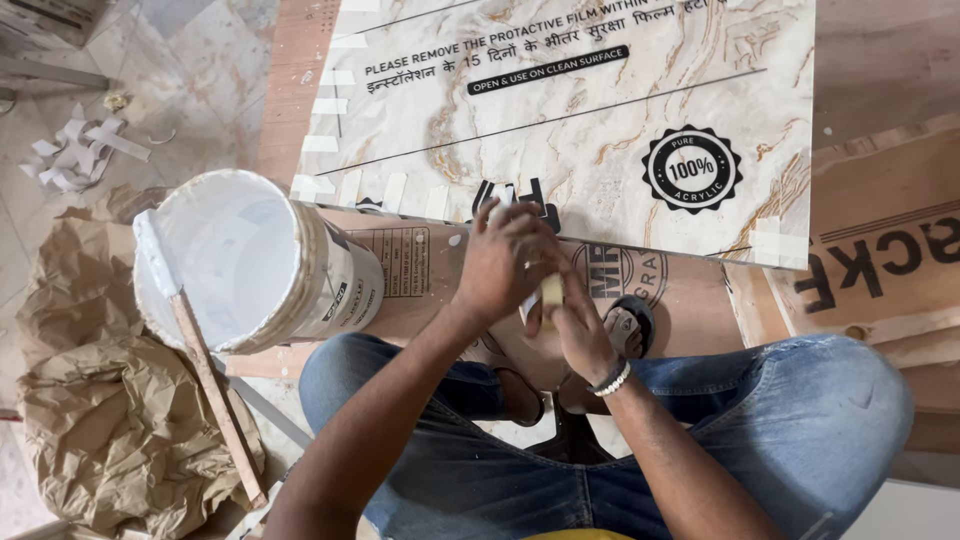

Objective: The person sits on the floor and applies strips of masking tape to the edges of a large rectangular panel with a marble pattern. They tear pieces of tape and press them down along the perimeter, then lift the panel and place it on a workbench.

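Masking tape strip held at near edge of marble-pattern sheet.

Both hands, left hand [500, 262] and right hand [580, 325], pinch a tape strip [551, 291] at the marble-pattern acrylic sheet [600, 110] edge; likely risks: crooked taping, or an elbow knocking the open adhesive bucket [250, 260] and its stick [215, 395] close alongside.

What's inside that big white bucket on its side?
The bucket looks coated in white paste or glue inside, smeared around the rim. A wooden stick with a white-covered end leans across its mouth. How much is left at the bottom cannot be seen; it is all uniformly white.
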